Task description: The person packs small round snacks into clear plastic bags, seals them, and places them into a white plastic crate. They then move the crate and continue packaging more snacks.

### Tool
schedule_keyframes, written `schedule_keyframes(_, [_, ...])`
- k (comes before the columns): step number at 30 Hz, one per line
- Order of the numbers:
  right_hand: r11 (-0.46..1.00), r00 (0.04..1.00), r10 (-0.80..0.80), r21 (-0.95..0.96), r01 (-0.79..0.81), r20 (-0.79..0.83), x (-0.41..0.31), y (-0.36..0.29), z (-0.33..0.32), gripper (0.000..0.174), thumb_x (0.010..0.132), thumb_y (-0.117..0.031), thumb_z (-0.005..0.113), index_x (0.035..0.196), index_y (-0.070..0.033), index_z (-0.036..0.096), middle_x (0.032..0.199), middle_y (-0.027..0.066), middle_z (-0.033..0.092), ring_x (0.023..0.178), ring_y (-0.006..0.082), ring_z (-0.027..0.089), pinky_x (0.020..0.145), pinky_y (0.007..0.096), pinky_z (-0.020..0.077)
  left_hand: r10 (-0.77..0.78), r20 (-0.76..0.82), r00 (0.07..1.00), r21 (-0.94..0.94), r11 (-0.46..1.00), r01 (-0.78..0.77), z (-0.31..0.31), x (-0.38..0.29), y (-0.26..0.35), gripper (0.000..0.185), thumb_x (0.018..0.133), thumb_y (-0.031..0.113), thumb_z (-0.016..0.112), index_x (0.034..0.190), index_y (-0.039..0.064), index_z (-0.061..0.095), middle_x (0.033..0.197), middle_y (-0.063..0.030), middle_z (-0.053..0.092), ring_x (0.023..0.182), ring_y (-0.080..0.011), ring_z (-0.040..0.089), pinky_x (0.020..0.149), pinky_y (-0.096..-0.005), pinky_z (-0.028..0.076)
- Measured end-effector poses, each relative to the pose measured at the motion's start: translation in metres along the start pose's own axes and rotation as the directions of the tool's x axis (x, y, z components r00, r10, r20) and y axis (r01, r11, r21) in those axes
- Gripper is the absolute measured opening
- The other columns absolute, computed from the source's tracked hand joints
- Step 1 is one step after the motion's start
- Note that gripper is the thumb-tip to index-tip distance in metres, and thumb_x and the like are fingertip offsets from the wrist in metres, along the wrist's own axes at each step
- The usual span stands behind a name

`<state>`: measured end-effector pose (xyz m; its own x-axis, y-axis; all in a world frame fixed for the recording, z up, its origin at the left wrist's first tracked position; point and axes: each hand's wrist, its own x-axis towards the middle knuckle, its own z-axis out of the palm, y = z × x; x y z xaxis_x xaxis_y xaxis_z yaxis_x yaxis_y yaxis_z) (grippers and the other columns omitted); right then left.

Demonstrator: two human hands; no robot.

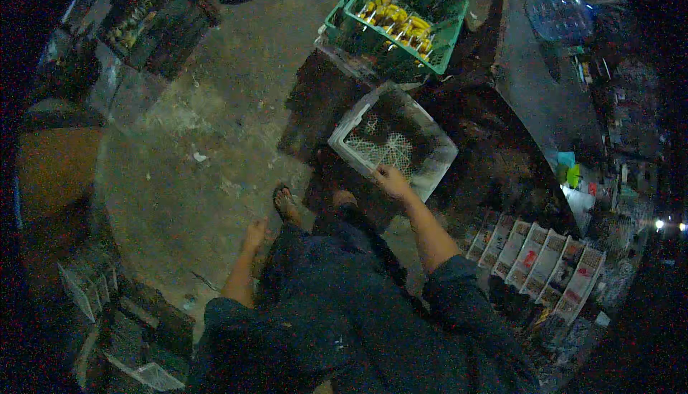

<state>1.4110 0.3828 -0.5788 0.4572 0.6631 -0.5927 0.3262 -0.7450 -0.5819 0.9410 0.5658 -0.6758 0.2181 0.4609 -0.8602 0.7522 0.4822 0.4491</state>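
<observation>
My right hand (391, 181) grips the near left rim of a white plastic crate (438, 152), whose latticed bottom shows inside. The crate stands askew in front of me, and no contents can be made out in it. Low at my left side hangs my left hand (258, 233), with its fingers partly curled and no object visible in it. Beyond the white crate is a green plastic crate (457, 28) holding yellow bananas (400, 18). The surface under the white crate is dark and hard to tell.
Nested white crates (532, 259) lie at the lower right. A dark crate (156, 28) stands at the upper left, and more crates (88, 286) are at the lower left. A blue-tinted plastic bottle (561, 15) lies on a surface at the upper right. Concrete floor (188, 190) extends left of my feet.
</observation>
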Motion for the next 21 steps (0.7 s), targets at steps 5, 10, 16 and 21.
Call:
schedule_keyframes(5, [0.926,0.985,-0.13,-0.341,0.161,0.113,0.14,0.014,-0.008,0.048,0.094,-0.039,0.066,0.125,-0.003,0.063,0.11,0.0228,0.066,0.104,0.038,0.065,0.093,0.0456,0.0507,0.237,-0.094,0.967,0.201,0.956,-0.214,0.013,0.033,0.057,0.039,0.1,0.037,0.058,0.113,0.001,0.064,0.077,-0.0084,0.065,0.063,-0.0171,0.062,0.056,-0.0348,0.05])
schedule_keyframes(10, [0.676,0.95,-0.262,-0.735,0.053,-0.172,0.235,0.041,-0.01,0.056,0.087,-0.033,0.073,0.135,-0.009,0.054,0.137,0.0168,0.052,0.129,0.0383,0.048,0.107,0.0532,0.0408,0.008,-0.026,1.0,0.15,0.989,-0.004,0.069,0.092,0.096,0.034,0.1,0.034,0.055,0.106,0.003,0.069,0.086,-0.0141,0.07,0.072,-0.0264,0.067,0.065,-0.0424,0.053])
schedule_keyframes(16, [0.558,0.932,-0.334,-0.766,0.318,0.143,0.273,0.054,-0.031,0.055,0.086,-0.028,0.074,0.135,-0.012,0.053,0.144,0.0107,0.047,0.137,0.0372,0.04,0.112,0.0568,0.0346,0.416,0.163,0.895,0.307,0.84,-0.447,0.207,0.213,0.213,0.03,0.097,0.032,0.06,0.112,0.008,0.069,0.106,-0.0187,0.071,0.103,-0.038,0.066,0.093,-0.0429,0.051])
schedule_keyframes(21, [0.598,0.9,-0.233,-0.676,0.431,0.367,0.298,0.044,-0.052,0.055,0.085,-0.025,0.075,0.131,-0.007,0.054,0.142,0.0127,0.051,0.13,0.0327,0.052,0.1,0.0486,0.049,0.462,0.202,0.863,0.164,0.853,-0.495,0.287,0.28,0.274,0.055,0.094,0.043,0.066,0.131,0.003,0.063,0.124,-0.0237,0.066,0.118,-0.037,0.063,0.101,-0.0397,0.048])
